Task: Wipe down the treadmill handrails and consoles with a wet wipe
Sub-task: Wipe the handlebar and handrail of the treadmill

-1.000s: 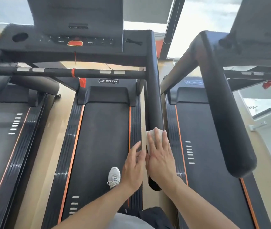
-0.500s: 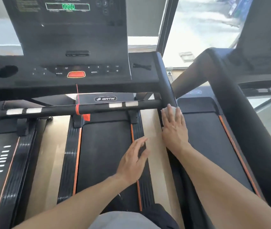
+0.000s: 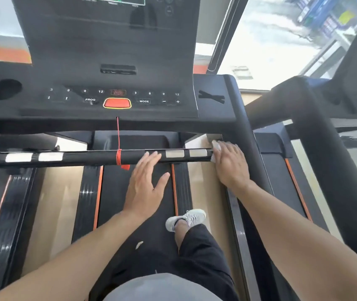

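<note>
Wet wipe sits under the flat, spread right hand, pressed where the crossbar meets the right handrail. Left hand hovers spread, empty. Next, likely, sweep leftward along the crossbar, keeping pressure.

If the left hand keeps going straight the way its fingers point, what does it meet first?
Probably the front crossbar: the left hand points forward with fingertips already at its near edge, though whether they touch is unclear.

My right hand has slid the wipe up the side rail to the crossbar junction; my left hand now reaches the crossbar.
</note>
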`<state>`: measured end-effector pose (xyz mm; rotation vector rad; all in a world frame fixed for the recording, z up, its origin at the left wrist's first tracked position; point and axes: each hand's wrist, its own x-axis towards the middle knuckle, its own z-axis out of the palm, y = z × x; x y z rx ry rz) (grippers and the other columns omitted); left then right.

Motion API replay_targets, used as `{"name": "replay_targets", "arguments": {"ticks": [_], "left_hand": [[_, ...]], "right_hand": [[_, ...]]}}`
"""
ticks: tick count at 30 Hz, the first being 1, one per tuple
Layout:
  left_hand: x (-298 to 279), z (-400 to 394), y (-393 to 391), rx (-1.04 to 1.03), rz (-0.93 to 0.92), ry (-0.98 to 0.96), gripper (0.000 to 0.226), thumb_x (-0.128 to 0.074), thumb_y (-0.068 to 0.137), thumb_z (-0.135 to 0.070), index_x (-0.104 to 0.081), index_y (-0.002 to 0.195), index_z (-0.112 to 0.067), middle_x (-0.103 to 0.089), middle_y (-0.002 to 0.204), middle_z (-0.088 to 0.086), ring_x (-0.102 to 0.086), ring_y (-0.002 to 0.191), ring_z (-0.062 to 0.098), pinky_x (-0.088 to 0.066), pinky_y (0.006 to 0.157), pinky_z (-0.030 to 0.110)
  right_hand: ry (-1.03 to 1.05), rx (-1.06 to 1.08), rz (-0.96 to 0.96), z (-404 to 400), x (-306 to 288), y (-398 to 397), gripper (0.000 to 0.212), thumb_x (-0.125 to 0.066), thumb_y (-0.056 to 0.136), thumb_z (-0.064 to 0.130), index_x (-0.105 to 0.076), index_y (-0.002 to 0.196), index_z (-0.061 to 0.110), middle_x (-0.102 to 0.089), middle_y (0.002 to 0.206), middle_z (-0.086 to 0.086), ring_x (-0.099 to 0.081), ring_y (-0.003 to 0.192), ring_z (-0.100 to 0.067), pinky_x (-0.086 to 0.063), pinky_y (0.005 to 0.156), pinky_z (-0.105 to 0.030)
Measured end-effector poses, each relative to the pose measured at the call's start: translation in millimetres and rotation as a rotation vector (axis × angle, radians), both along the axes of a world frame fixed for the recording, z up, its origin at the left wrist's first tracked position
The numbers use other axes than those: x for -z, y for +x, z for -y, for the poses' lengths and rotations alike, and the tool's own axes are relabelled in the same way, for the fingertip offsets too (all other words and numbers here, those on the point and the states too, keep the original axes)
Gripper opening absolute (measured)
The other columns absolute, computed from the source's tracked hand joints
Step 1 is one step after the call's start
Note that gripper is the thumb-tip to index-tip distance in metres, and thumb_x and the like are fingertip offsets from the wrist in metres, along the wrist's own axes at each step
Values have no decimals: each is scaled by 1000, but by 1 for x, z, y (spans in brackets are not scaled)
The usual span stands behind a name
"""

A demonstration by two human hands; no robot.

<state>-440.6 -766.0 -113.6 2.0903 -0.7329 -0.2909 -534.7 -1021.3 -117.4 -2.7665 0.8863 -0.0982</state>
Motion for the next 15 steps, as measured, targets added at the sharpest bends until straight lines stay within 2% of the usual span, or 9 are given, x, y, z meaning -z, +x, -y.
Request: {"name": "replay_targets", "arguments": {"ticks": [3,5,7,8,9,11,13,15], "left_hand": [[6,-16,19,-79,82,28,52,-59,100,-28,-44,149,-19,-40,157,-8,-18,153,7,-16,125,38],[11,-26,25,-151,84,30,54,-63,97,-22,-46,148,-16,-41,157,-4,-19,153,11,-16,126,44],[17,-35,28,-203,107,59,58,-66,95,-18,-45,149,-15,-40,158,-4,-17,154,13,-14,126,47],[19,-40,30,-230,122,76,61,-67,94,-17,-43,150,-15,-38,160,-5,-15,155,13,-12,127,46],[21,-45,32,-258,127,92,65,-67,93,-17,-41,152,-16,-35,161,-5,-13,155,12,-9,127,45],[25,-56,38,-293,127,125,71,-68,92,-17,-34,156,-15,-28,165,-4,-9,156,10,-7,127,44],[27,-68,43,-317,141,163,75,-67,93,-17,-30,158,-14,-23,167,-3,-6,156,11,-9,127,47],[28,-79,46,-346,130,190,78,-67,93,-17,-27,159,-14,-20,167,-3,-3,157,13,-11,126,50]], "right_hand": [[-35,130,3,-11,-3,8,48,-21,108,31,-67,111,17,-68,123,-3,-52,127,-29,-27,121,-43],[-1,77,100,-40,-7,23,40,-31,109,20,-68,100,13,-71,111,-5,-58,118,-30,-31,117,-42],[117,-19,142,-65,-25,37,41,-31,111,18,-64,87,16,-68,91,0,-61,100,-28,-41,101,-40],[173,-34,119,-74,-35,49,42,-29,111,19,-56,80,23,-60,79,6,-58,88,-27,-42,87,-40],[218,-50,80,-84,-41,65,42,-27,111,21,-50,77,28,-52,72,11,-52,80,-25,-37,76,-38],[240,-154,40,-112,-41,99,41,-24,110,25,-57,85,26,-52,73,10,-47,75,-21,-32,69,-37],[212,-316,67,-153,-33,126,39,-28,110,23,-59,86,16,-60,77,5,-57,77,-26,-41,70,-39],[173,-417,114,-184,-16,140,33,-36,107,18,-64,90,13,-70,91,0,-66,91,-29,-48,82,-38]]}}
